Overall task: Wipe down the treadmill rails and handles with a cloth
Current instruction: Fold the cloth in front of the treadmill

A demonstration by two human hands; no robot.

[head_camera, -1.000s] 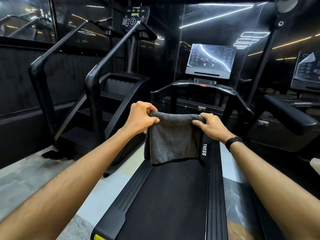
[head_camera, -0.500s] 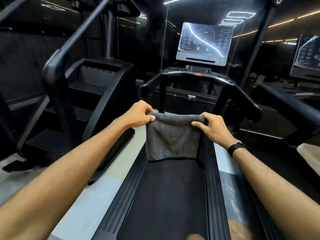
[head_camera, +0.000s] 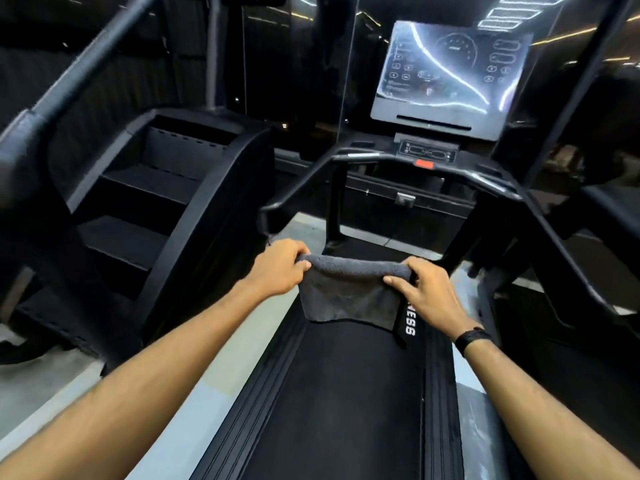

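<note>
Left hand [head_camera: 277, 268] pinches the cloth's [head_camera: 349, 292] left top corner; right hand [head_camera: 429, 292] pinches the right. Cloth hangs taut between them above the belt [head_camera: 339, 403], clear of it. Left rail [head_camera: 298, 188] and right rail [head_camera: 554, 237] appear untouched; wiping seemingly not begun.

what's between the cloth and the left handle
Nothing visible. Both hands, left and right, hold the cloth above the belt, and only open air separates it from the left handle.

Both arms reach forward; left hand [head_camera: 280, 268] and right hand [head_camera: 427, 292] have fingers curled, each pinching something.
</note>
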